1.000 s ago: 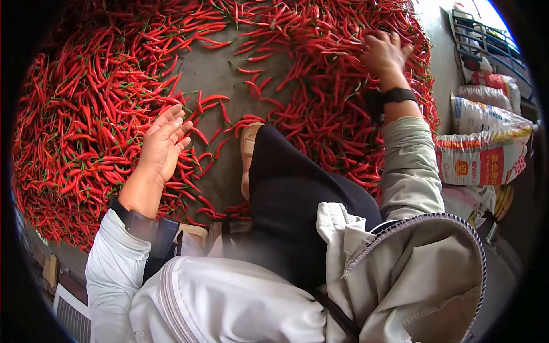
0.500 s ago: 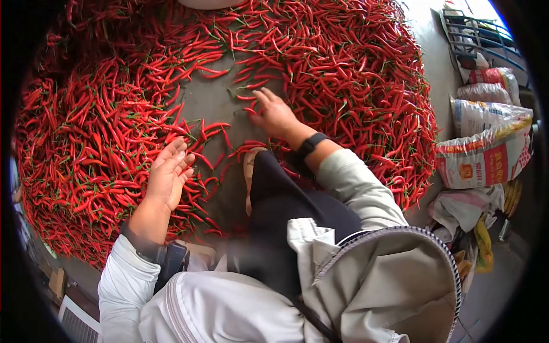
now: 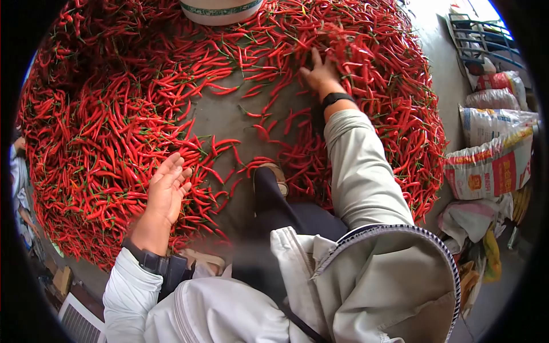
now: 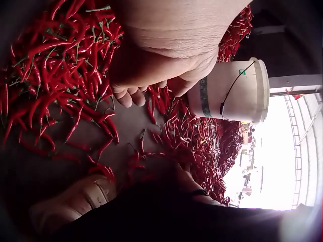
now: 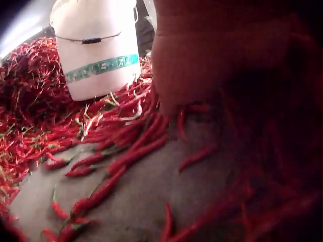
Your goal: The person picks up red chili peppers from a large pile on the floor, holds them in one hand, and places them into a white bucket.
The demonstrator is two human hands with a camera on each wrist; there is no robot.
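Note:
My left hand point(image 3: 166, 191) hovers palm-up over the near edge of the left heap of red chili peppers point(image 3: 103, 166), its fingers loosely extended and holding nothing. In the left wrist view the same hand point(image 4: 161, 65) hangs over loose chilies and bare floor. My right hand point(image 3: 323, 74) reaches forward to the inner edge of the right chili heap point(image 3: 394, 108), thumb and a finger spread apart. Chilies just beyond its fingertips are blurred, and some of its fingers are hidden among them. The right wrist view shows this hand point(image 5: 202, 65) dark and close, over scattered chilies.
A white bucket point(image 3: 220, 12) with a green band stands at the back among the chilies. Between the heaps lies a strip of grey floor point(image 3: 223, 111), with my shoe point(image 3: 274, 177) at its near end. Printed sacks point(image 3: 486, 166) and a blue metal rack point(image 3: 486, 37) line the right side.
My right hand came from the right heap to the middle strip, then went forward and right into the heap's inner edge. The bucket came into view at the top. The left hand stays open.

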